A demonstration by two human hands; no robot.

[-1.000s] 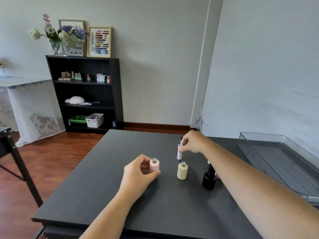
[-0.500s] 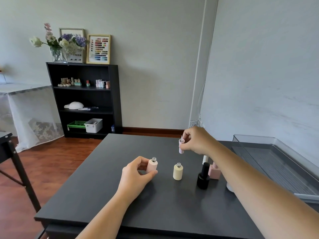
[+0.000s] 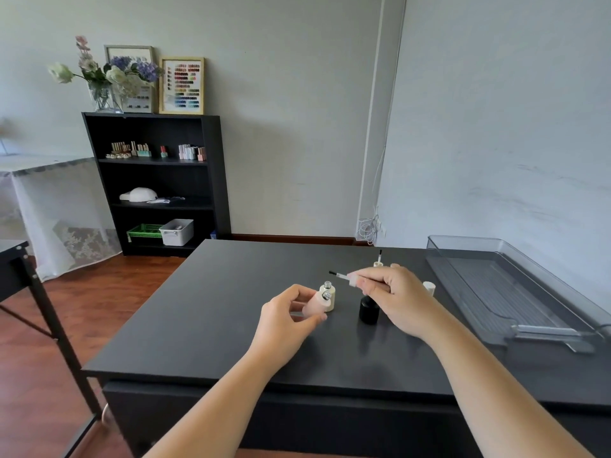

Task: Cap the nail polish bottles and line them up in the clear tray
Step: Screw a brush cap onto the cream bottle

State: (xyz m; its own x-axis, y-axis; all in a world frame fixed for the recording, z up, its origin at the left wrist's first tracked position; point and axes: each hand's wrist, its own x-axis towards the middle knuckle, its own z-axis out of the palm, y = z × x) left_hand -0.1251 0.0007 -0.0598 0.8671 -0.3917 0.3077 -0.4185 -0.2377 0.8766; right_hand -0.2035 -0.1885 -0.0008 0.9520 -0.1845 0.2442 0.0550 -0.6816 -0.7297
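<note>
While head view lists 1 uncapped pale-pink cylindrical nail polish bottle, tilted, gripped by the left hand's curled fingers, the right hand pinches a pale-pink brush cap. Recommended: steady neck, feed brush straight, twist. Clear plastic tray: well apart, right.

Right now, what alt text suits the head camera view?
Over a dark table, the left hand holds a tilted, open pink bottle while the right hand holds a brush cap near it. A clear tray lies to the right.
</note>
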